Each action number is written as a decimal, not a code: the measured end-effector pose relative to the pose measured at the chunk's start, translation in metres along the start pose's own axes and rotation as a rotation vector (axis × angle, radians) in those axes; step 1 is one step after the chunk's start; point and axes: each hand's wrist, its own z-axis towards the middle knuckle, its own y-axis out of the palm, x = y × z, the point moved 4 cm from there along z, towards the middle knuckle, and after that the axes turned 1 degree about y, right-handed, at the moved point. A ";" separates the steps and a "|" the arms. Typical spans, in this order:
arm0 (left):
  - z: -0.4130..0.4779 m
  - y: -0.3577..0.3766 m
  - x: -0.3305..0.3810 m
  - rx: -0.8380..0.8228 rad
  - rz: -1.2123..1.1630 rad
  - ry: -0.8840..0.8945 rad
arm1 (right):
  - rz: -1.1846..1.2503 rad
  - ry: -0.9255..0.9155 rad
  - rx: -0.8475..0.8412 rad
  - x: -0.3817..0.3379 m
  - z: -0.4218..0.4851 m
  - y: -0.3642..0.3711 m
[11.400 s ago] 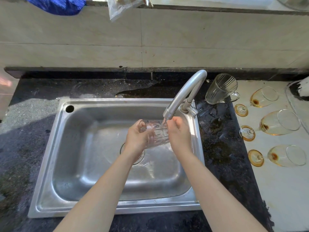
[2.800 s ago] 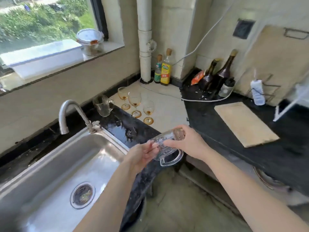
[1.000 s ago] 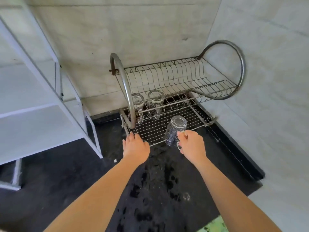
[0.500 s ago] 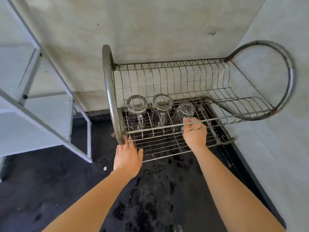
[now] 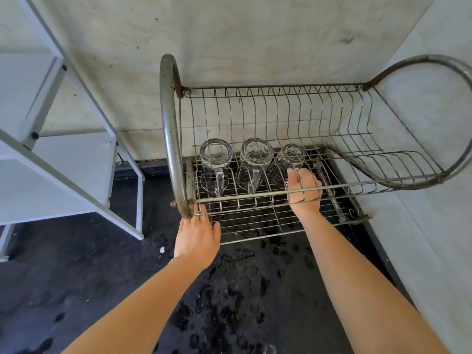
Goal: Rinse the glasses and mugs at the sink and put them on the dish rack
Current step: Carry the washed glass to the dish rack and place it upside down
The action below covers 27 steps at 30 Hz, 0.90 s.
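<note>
A two-tier wire dish rack point(image 5: 281, 111) stands on the black counter against the wall. Three clear glass mugs sit upside down in a row on its lower shelf: a left mug point(image 5: 215, 155), a middle mug point(image 5: 256, 154) and a right mug point(image 5: 291, 154). My right hand point(image 5: 304, 191) reaches under the upper tier's front bar and its fingers wrap the right mug's side. My left hand point(image 5: 196, 237) lies flat with fingers together, its fingertips against the rack's lower front left corner, holding nothing.
A white metal shelf frame point(image 5: 63, 154) stands left of the rack. The black counter point(image 5: 229, 302) in front carries water splashes. Pale walls close in behind and on the right. The rack's upper tier overhangs the mugs.
My right hand pushed the mug from the rack's front edge to the back row beside the other two. The view came closer. My left hand stays at the rack's corner.
</note>
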 end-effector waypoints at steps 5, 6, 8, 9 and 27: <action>-0.001 0.000 0.000 0.008 -0.003 -0.001 | -0.017 0.048 -0.086 0.003 0.000 0.001; -0.001 -0.001 0.001 0.008 -0.010 -0.001 | -0.014 0.063 -0.099 0.004 -0.001 0.002; -0.004 -0.004 0.002 0.005 -0.028 0.002 | -0.016 0.096 -0.119 0.007 -0.005 0.002; -0.004 -0.006 0.002 0.005 -0.036 0.005 | -0.015 0.114 -0.124 0.007 -0.009 0.001; -0.136 -0.019 -0.101 0.117 -0.502 -0.197 | 0.164 -0.110 -0.545 -0.080 -0.228 0.046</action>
